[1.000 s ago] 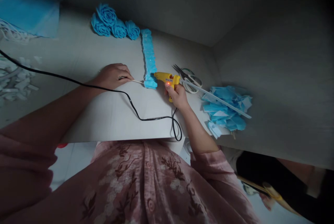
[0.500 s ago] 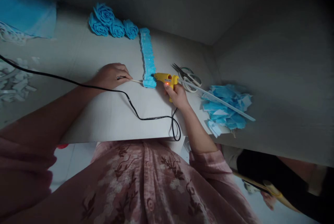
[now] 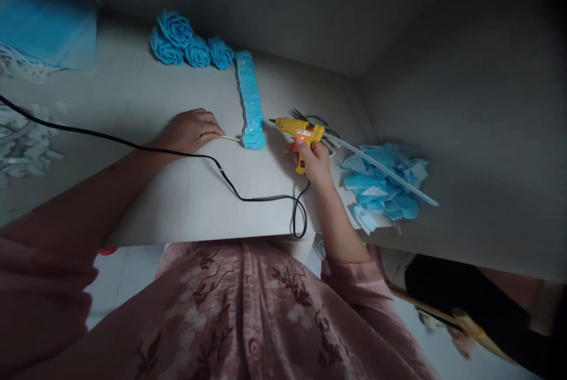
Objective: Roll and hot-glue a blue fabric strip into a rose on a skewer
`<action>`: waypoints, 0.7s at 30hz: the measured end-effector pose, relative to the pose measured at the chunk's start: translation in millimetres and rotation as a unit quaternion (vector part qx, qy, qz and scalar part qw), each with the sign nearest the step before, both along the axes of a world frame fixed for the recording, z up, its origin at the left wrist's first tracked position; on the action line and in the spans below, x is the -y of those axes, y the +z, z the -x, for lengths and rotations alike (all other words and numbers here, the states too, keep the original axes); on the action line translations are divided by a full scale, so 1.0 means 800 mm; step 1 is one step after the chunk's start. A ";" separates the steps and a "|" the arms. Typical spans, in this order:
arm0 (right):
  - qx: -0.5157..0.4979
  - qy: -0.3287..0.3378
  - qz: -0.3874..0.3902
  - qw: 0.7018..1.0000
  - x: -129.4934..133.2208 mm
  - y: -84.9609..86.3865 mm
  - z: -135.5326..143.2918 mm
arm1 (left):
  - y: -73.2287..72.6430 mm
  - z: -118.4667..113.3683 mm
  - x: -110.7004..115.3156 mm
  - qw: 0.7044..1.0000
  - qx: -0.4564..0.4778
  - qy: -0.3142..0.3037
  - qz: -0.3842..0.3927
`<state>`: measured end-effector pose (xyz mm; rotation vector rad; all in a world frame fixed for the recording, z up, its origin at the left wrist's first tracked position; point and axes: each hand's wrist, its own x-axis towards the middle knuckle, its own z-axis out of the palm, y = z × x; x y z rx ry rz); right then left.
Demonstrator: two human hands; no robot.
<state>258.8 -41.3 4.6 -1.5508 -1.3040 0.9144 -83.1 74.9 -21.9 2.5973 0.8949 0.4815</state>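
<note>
My left hand (image 3: 192,130) pinches a thin wooden stick (image 3: 231,138), whose far end meets the near end of a pleated blue strip (image 3: 250,96). The strip lies lengthwise on the table, running away from me. To its right, my right hand (image 3: 313,158) grips a yellow glue gun (image 3: 295,127) with a red light glowing on it. Its dark nozzle points left and is a little apart from the strip. A long translucent glue stick (image 3: 381,168) juts out of the gun's back. Scissors (image 3: 330,132) lie behind the gun, partly hidden.
Several blue fabric roses (image 3: 197,50) sit at the back of the table (image 3: 186,208). Blue scraps (image 3: 385,182) are heaped at right. White scraps (image 3: 26,140) and a blue sheet stack (image 3: 48,28) are at left. A black cord (image 3: 177,151) crosses my left wrist. A person's leg (image 3: 460,291) shows lower right.
My right hand has drawn the glue gun right, away from the blue strip's near end. My left hand stays in place with the stick.
</note>
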 end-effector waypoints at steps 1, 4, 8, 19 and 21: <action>-0.004 -0.008 -0.005 1.000 -0.001 -0.001 0.000 | 0.000 -0.001 0.000 1.000 -0.004 0.002 -0.003; -0.013 -0.021 -0.016 1.000 -0.001 -0.001 -0.001 | -0.002 -0.006 0.001 1.000 0.000 0.014 -0.014; -0.017 -0.011 -0.020 1.000 0.000 0.003 0.000 | -0.007 -0.011 0.001 0.999 0.019 0.032 -0.025; -0.035 -0.021 -0.021 0.999 -0.002 -0.004 0.003 | -0.003 -0.008 0.010 0.998 -0.003 0.049 -0.048; -0.033 -0.017 -0.017 0.999 -0.002 -0.003 0.003 | -0.003 -0.010 0.010 0.997 -0.007 0.059 -0.049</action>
